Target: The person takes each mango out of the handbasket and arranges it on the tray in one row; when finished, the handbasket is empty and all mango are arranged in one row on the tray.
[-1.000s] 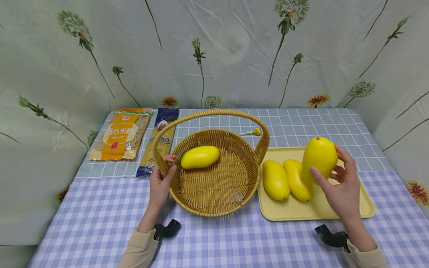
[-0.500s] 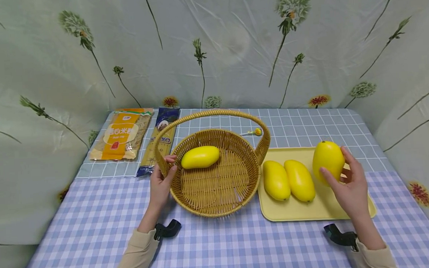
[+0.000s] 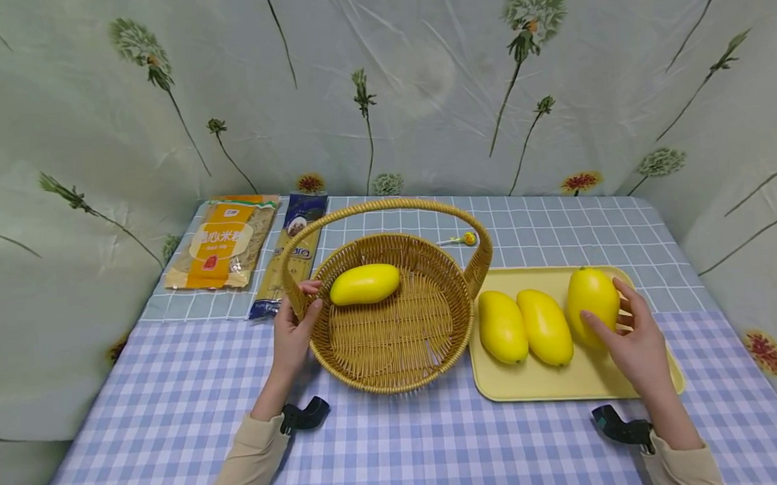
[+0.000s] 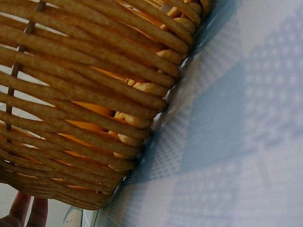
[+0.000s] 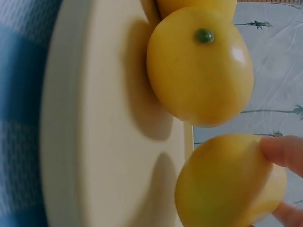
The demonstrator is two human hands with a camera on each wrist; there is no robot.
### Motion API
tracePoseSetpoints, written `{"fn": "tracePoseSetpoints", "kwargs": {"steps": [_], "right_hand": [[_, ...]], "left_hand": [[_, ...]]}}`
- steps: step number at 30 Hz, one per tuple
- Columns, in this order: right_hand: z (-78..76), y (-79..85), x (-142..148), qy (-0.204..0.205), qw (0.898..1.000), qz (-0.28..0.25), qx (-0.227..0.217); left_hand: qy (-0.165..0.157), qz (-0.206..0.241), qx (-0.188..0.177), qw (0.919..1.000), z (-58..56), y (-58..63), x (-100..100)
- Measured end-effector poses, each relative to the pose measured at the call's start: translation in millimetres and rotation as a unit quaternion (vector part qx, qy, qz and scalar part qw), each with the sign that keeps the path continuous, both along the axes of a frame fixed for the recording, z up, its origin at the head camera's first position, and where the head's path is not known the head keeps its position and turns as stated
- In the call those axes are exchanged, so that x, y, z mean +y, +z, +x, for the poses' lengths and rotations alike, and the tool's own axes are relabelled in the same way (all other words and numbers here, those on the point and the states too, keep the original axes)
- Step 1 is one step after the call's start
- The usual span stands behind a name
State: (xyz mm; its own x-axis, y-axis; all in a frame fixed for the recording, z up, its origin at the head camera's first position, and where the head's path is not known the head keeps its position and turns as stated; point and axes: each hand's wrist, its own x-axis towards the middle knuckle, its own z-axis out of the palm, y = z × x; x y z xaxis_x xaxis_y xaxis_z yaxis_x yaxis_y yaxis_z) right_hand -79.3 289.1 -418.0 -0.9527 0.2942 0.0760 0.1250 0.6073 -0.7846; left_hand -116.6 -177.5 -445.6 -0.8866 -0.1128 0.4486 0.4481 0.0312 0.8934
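Observation:
My left hand [image 3: 291, 341] grips the left side of a round wicker basket [image 3: 392, 336] where its arched handle meets the rim. Inside, toward the upper left, lies a yellow mango [image 3: 365, 284]. My right hand [image 3: 642, 351] pinches another mango [image 3: 593, 304] between thumb and fingers over the right part of a pale yellow tray [image 3: 590, 382]. In the right wrist view this held mango [image 5: 227, 182] appears very close to the tray; contact cannot be told. Two more mangoes, the left one [image 3: 502, 327] and the right one [image 3: 545, 327], lie side by side on the tray.
Behind the basket's left side lie a bag of rice noodles [image 3: 222, 242] and a narrow blue and gold pasta packet [image 3: 291, 254]. A small yellow flower [image 3: 468, 238] shows behind the basket handle, lying or printed on the cloth. A checkered cloth [image 3: 398, 452] covers the table front.
My right hand has moved right, then down toward the tray with the mango, away from the two others. My left hand keeps its grip on the basket, which stays in place.

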Motion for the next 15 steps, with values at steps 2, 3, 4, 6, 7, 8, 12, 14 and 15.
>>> {"fn": "tracePoseSetpoints", "kwargs": {"steps": [2, 3, 4, 6, 7, 8, 12, 14, 15], "right_hand": [[0.3, 0.1, 0.1, 0.004, 1.000, 0.001, -0.018], [0.3, -0.3, 0.4, 0.007, 1.000, 0.001, -0.026], [0.2, -0.7, 0.7, 0.009, 0.999, 0.001, -0.035], [0.1, -1.6, 1.3, 0.013, 0.999, -0.002, -0.050], [0.1, -2.2, 1.7, 0.015, 0.998, -0.004, -0.057], [0.2, -2.6, 2.1, 0.016, 0.998, -0.006, -0.064], [0.4, -4.2, 4.8, 0.019, 0.996, -0.012, -0.083], [0.4, -5.0, 6.3, 0.022, 0.996, -0.011, -0.087], [0.3, -5.2, 7.0, 0.025, 0.996, -0.010, -0.088]], "left_hand": [[-0.001, 0.002, 0.006, 1.0000, -0.4, -1.3, -0.1], [-0.001, 0.003, 0.008, 1.0000, -0.5, -1.6, -0.1], [-0.001, 0.003, 0.010, 1.0000, -0.6, -1.9, -0.1], [0.000, 0.001, 0.009, 1.0000, -0.4, -1.9, -0.1], [0.001, 0.000, 0.008, 1.0000, -0.4, -2.0, -0.3], [0.002, -0.001, 0.007, 1.0000, -0.4, -2.1, -0.5], [0.003, -0.003, 0.004, 1.0000, -0.9, -2.8, -0.9], [0.004, -0.004, 0.001, 1.0000, -1.1, -3.0, -1.1], [0.005, -0.005, 0.000, 1.0000, -1.1, -2.9, -1.1]]}}
